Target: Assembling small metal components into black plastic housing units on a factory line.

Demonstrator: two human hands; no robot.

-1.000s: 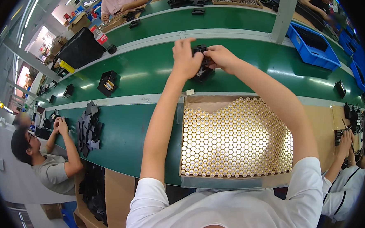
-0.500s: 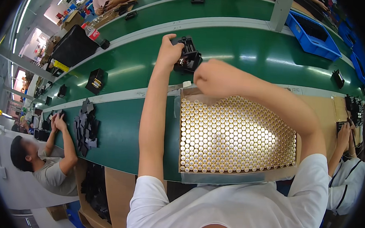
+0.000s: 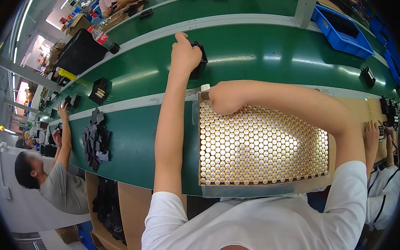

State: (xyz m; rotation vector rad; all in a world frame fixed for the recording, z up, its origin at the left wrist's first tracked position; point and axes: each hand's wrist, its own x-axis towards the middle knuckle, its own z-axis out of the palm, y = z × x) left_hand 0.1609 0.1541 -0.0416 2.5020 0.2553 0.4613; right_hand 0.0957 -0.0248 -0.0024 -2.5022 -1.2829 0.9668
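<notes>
Hands apart now — left gripping black holder, right fisted over cells.

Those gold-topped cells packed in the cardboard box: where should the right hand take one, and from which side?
Judging by their pose, from straight above. The cells stand upright, packed in a honeycomb, so only their round tops show; the sides are shut in by neighbours. Best start at the far-left corner of the cardboard box, where the right hand rests: outer cells there touch only the wall.
</notes>
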